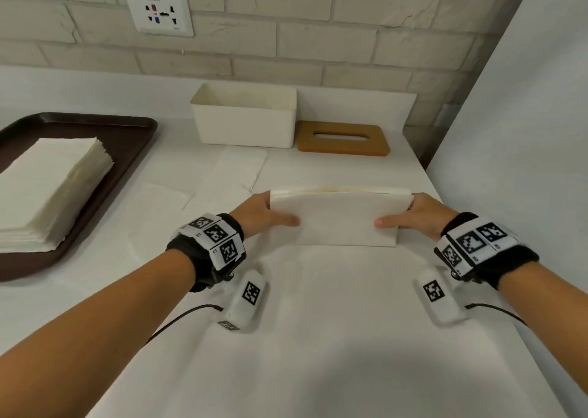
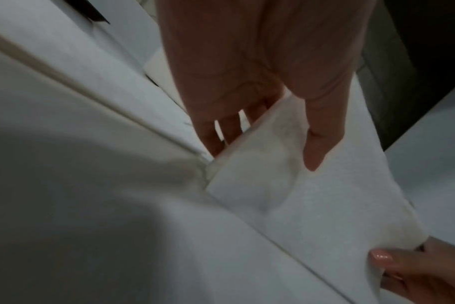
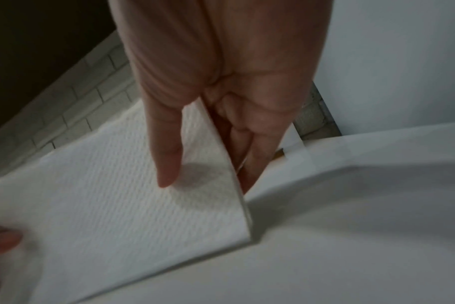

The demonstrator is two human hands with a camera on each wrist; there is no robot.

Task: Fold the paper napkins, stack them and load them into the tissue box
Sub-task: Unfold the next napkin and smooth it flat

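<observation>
A stack of folded white napkins (image 1: 337,217) stands on its long edge on the white table, tilted toward me. My left hand (image 1: 267,214) pinches its left end, thumb on the near face and fingers behind. My right hand (image 1: 410,215) pinches the right end the same way. In the left wrist view the thumb (image 2: 317,144) lies on the folded stack (image 2: 299,195). In the right wrist view the thumb (image 3: 169,156) presses the textured stack (image 3: 117,195). The open white tissue box (image 1: 245,117) stands behind, with its brown slotted lid (image 1: 343,139) to its right.
A dark brown tray (image 1: 133,140) at the left carries a thick pile of unfolded napkins (image 1: 47,188). Single napkins (image 1: 238,166) lie flat between the stack and the box. A brick wall with a socket (image 1: 159,12) is behind; a white panel (image 1: 525,99) bounds the right side.
</observation>
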